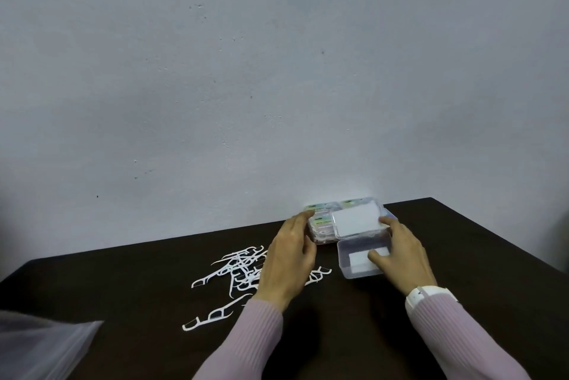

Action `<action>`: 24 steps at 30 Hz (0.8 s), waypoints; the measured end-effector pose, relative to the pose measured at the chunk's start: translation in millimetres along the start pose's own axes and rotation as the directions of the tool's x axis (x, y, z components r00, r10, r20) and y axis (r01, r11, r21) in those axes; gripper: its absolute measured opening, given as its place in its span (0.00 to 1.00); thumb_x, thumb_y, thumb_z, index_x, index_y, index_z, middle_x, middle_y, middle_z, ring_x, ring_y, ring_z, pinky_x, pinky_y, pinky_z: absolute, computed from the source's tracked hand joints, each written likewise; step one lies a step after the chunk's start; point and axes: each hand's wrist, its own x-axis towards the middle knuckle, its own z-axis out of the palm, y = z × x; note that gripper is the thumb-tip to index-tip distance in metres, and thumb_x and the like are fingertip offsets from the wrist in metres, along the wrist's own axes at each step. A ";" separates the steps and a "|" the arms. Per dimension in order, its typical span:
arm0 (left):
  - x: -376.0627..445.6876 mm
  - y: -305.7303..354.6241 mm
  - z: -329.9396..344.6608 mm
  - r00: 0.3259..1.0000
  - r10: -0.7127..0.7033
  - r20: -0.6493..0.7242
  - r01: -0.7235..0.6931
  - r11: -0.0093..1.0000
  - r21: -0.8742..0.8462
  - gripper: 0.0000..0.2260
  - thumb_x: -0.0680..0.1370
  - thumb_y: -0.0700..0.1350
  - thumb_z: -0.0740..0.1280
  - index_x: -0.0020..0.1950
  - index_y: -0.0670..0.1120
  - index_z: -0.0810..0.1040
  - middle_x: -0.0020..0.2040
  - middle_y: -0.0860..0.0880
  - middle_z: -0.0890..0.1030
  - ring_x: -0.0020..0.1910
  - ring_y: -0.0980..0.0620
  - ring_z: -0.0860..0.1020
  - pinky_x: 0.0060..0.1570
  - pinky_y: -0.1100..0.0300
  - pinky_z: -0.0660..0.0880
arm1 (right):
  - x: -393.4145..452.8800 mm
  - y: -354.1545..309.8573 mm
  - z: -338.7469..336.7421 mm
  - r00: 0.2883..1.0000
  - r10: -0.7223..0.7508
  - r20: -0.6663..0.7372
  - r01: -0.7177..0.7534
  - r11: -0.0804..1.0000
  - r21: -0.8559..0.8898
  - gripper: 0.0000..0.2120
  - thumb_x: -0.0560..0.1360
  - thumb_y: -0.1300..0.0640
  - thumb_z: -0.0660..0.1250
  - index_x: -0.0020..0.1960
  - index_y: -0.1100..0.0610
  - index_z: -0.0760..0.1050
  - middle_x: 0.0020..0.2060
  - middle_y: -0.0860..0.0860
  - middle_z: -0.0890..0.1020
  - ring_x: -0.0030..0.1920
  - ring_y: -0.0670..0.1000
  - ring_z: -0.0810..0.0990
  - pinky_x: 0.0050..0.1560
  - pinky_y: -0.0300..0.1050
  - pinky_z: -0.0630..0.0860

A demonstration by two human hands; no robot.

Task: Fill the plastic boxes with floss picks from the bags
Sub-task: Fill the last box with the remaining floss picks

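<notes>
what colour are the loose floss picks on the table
White, scattered loose floss picks standing out against the dark brown table; the head view shows them.

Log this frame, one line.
stage: box open, empty | left hand: on filled boxes | right hand: in open box | floss picks: loose on table

My left hand [289, 259] bare, no rings visible. Left sleeve [246, 339]: pale pink-lilac knit, fine lengthwise ribbing, cuff ending at wrist just behind grip. My right hand [400, 253] bare too. Right sleeve [455, 336]: same ribbed pink knit. White band [426, 292] round right wrist, between grip and cuff, small dark marks on it, too small to read.
</notes>
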 end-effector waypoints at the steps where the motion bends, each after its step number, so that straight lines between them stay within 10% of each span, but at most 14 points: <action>1: -0.1 -1.7 0.8 1.000 -0.012 0.013 0.012 1.000 0.004 0.21 0.78 0.36 0.60 0.71 0.48 0.67 0.66 0.51 0.73 0.63 0.58 0.72 0.61 0.68 0.66 | 1.7 2.2 0.8 0.998 0.056 0.024 -0.056 0.998 -0.007 0.30 0.70 0.60 0.71 0.69 0.55 0.63 0.65 0.54 0.71 0.65 0.54 0.71 0.64 0.45 0.69; 10: -2.3 -15.8 1.7 0.993 -0.083 0.078 0.084 0.997 0.000 0.21 0.78 0.36 0.60 0.69 0.49 0.68 0.66 0.52 0.72 0.63 0.59 0.70 0.59 0.72 0.64 | -3.5 3.1 12.1 0.981 0.174 0.080 -0.171 0.984 -0.047 0.21 0.71 0.55 0.71 0.61 0.55 0.68 0.61 0.56 0.66 0.63 0.54 0.67 0.62 0.46 0.69; 15: -10.2 -24.7 -4.6 0.985 -0.105 0.140 0.104 0.995 0.011 0.19 0.78 0.38 0.61 0.68 0.50 0.68 0.65 0.53 0.72 0.62 0.61 0.69 0.58 0.72 0.63 | -9.2 -9.2 8.7 0.995 -0.076 -0.063 0.072 0.995 -0.065 0.11 0.71 0.58 0.69 0.51 0.54 0.71 0.52 0.50 0.68 0.55 0.48 0.70 0.49 0.36 0.67; 24: -47.5 -71.8 -54.4 0.957 -0.133 0.256 0.114 0.990 0.085 0.15 0.79 0.46 0.64 0.65 0.54 0.69 0.62 0.60 0.69 0.61 0.67 0.64 0.64 0.71 0.59 | -35.2 -44.3 34.2 0.877 -0.417 0.237 0.446 0.891 -0.082 0.18 0.74 0.61 0.63 0.63 0.52 0.67 0.61 0.46 0.68 0.57 0.43 0.72 0.56 0.33 0.70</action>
